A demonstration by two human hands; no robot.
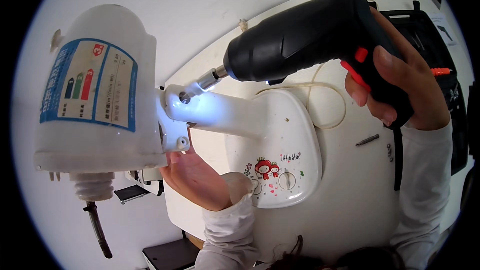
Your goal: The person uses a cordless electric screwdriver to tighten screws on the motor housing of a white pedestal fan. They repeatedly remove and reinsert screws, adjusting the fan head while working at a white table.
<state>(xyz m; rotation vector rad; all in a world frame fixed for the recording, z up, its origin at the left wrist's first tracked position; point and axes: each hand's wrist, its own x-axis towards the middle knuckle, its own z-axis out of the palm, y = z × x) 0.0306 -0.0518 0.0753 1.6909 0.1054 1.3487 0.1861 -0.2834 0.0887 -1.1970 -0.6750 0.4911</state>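
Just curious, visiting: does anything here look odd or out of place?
The white motor housing is tipped so its bare metal shaft points downward, which looks odd. A loose driver bit lies on the table, outside the black case.

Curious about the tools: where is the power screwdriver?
In the head view, the power screwdriver is at upper right, in the right hand, its tip at the top of the white stand.

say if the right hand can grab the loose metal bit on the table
Probably not: the right hand is wrapped around the black power screwdriver, though nothing covers the loose metal bit.
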